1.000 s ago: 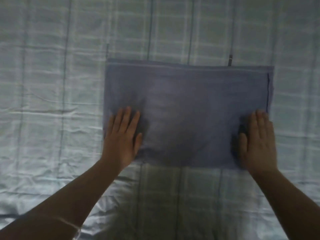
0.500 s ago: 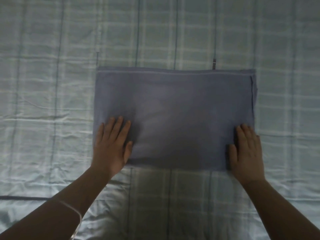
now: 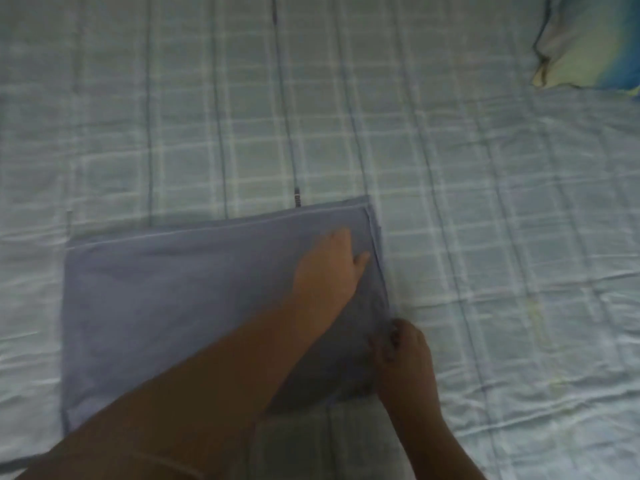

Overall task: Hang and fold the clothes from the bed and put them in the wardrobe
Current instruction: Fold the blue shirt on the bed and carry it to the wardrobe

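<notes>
Just blue cloth [image 3: 173, 306] on bed [image 3: 485, 202], right hand [image 3: 405, 355] pinching edge

This is a bedroom in a home: a bed [image 3: 485, 168] fills the whole view, spread with a pale green-and-white checked sheet [image 3: 173, 116] that is creased and rumpled in places. A pillow [image 3: 585, 46] in a yellow, white and blue case lies at the far right corner. A folded blue-grey garment [image 3: 173, 306], household laundry, lies flat on the sheet.
</notes>
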The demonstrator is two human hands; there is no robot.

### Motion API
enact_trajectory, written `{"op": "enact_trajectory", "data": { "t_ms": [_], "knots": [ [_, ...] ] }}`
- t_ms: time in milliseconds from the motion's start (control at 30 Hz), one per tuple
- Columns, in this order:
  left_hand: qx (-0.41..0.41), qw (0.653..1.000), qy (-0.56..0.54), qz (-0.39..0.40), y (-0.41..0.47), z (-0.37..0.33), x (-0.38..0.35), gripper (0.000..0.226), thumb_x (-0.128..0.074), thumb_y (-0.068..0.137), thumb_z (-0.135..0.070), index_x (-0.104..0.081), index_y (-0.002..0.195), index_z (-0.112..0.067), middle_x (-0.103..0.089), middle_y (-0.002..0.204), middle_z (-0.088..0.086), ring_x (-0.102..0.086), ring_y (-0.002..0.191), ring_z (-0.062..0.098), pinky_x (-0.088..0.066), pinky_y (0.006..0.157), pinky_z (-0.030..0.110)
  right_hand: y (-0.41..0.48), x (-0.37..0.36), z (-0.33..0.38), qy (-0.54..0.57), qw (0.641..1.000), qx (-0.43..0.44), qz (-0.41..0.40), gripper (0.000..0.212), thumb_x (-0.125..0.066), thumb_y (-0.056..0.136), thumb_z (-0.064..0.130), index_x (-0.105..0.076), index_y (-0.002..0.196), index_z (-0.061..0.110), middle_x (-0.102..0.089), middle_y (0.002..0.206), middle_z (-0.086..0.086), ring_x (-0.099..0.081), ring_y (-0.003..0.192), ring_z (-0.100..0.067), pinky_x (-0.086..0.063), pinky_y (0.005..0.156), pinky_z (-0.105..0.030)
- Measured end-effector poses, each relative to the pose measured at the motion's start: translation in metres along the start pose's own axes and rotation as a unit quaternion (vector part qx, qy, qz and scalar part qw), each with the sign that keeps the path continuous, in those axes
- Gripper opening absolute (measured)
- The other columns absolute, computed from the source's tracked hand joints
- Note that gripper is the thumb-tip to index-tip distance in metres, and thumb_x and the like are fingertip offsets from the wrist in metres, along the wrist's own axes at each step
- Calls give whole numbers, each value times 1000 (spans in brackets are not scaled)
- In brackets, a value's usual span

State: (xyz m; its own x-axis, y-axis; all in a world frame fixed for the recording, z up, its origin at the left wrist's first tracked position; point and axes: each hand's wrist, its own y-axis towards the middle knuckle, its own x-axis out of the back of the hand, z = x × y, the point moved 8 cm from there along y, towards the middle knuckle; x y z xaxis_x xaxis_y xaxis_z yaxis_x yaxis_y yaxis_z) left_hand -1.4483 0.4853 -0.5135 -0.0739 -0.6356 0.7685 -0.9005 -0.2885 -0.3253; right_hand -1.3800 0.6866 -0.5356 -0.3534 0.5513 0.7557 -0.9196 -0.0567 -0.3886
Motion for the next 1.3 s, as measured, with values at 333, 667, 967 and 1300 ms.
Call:
{"op": "enact_trajectory", "data": {
  "t_ms": [333,667,967,1300],
  "knots": [
    [68,991,118,10,55,-33,-48,65,-56,94,-48,-36,138,-5,-57,128,15,-63,112,33,-52,83,42,-10,-14,-32,-81,994,-44,65,34,-54,77,56,-38,93,30,-59,92,0,-63,92,-34,-46,69,-39],
    [50,997,-57,-31,42,-13,3,23,-52,93,-23,-52,114,-13,-59,94,7,-63,97,34,-41,73,32,-39,-5,10,-29,997,-13,73,30,-60,77,48,-43,78,23,-57,71,3,-59,69,-23,-46,58,-39],
    [149,883,-445,-29,-14,128,116,9,-63,92,-13,-60,99,-18,-62,80,8,-56,66,20,-41,58,26,-131,-75,142,-9,977,115,177,26,-60,81,41,-36,88,35,-50,66,3,-56,67,-21,-37,57,-34],
    [221,875,-416,-109,-87,355,195,20,-68,93,-18,-60,110,-11,-61,81,5,-60,58,8,-46,52,20,-214,-235,251,-108,937,248,219,30,-53,82,34,-40,110,32,-60,104,4,-62,96,-24,-47,77,-35]
  ]
}}
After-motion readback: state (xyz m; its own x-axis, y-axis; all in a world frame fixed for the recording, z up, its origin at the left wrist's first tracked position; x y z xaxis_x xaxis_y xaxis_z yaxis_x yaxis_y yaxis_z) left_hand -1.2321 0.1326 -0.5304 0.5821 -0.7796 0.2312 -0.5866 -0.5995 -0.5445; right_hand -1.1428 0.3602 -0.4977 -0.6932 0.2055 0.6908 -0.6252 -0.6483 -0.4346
